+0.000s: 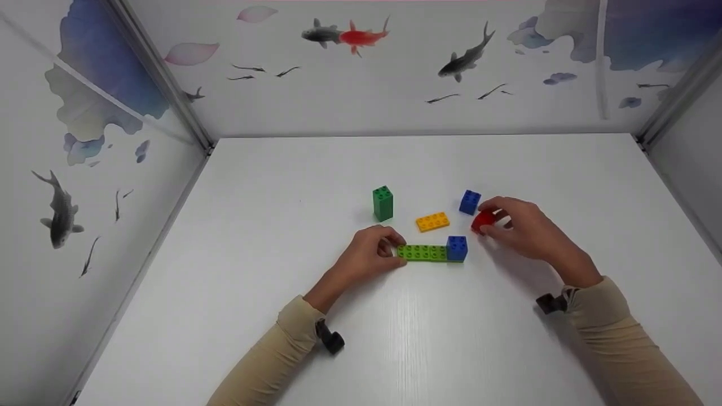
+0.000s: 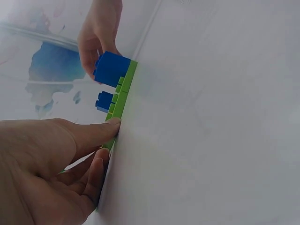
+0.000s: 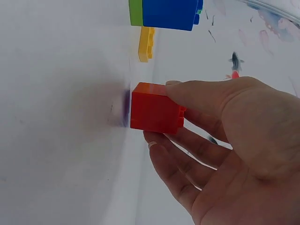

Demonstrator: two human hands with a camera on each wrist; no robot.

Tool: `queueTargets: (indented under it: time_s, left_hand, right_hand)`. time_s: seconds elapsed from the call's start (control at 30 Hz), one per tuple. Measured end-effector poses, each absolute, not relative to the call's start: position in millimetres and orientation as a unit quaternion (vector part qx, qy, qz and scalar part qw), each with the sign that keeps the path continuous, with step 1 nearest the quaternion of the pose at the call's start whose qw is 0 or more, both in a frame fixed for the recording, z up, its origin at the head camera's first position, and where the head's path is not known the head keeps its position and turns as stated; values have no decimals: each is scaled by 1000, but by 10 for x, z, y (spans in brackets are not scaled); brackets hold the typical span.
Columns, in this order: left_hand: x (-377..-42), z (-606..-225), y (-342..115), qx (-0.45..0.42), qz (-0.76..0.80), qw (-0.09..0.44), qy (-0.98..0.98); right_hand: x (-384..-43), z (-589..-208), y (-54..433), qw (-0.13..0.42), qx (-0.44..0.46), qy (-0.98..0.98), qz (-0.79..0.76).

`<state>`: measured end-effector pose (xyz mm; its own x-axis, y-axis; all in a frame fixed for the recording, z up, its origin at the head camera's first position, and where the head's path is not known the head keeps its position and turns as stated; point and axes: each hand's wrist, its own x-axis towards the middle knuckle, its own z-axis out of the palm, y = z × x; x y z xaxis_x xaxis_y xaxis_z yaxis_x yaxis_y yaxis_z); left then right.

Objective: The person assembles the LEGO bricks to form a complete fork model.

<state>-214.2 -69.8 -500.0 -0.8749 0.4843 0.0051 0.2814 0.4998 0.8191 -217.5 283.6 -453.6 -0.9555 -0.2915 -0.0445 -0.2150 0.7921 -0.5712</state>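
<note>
My left hand (image 1: 369, 254) pinches the left end of a long light-green brick strip (image 1: 422, 252), thumb on the near side and fingers on the far side. On the strip's right end sits a blue brick (image 1: 457, 248), larger in the left wrist view. To its right, my right hand (image 1: 522, 228) holds a red brick (image 1: 483, 221) between thumb and fingers. In the right wrist view, the red brick (image 3: 155, 108) has its studs turned toward the palm, and its base is at or just above the table.
A second blue brick (image 1: 470, 202) stands just behind the red one. A flat yellow brick (image 1: 432, 221) lies behind the green strip, and a tall dark-green brick (image 1: 383, 203) stands further left. Walls printed with fish (image 1: 467, 56) border the white table (image 1: 282, 186).
</note>
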Motion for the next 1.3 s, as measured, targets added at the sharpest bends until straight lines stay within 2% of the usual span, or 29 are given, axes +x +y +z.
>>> queueTargets:
  time_s: [0.67, 1.07, 1.3]
  left_hand:
    - [-2127, -4985, -680, 199, 451, 120, 862]
    - [-2102, -4963, -673, 192, 448, 121, 865]
    - [-2112, -4979, -681, 198, 452, 116, 862]
  right_hand:
    - [-2058, -4468, 2566, -67, -224, 913, -333]
    - [-1977, -4482, 2444, -74, -258, 896, -353]
    - [-1953, -4511, 2374, -55, -271, 899, -340]
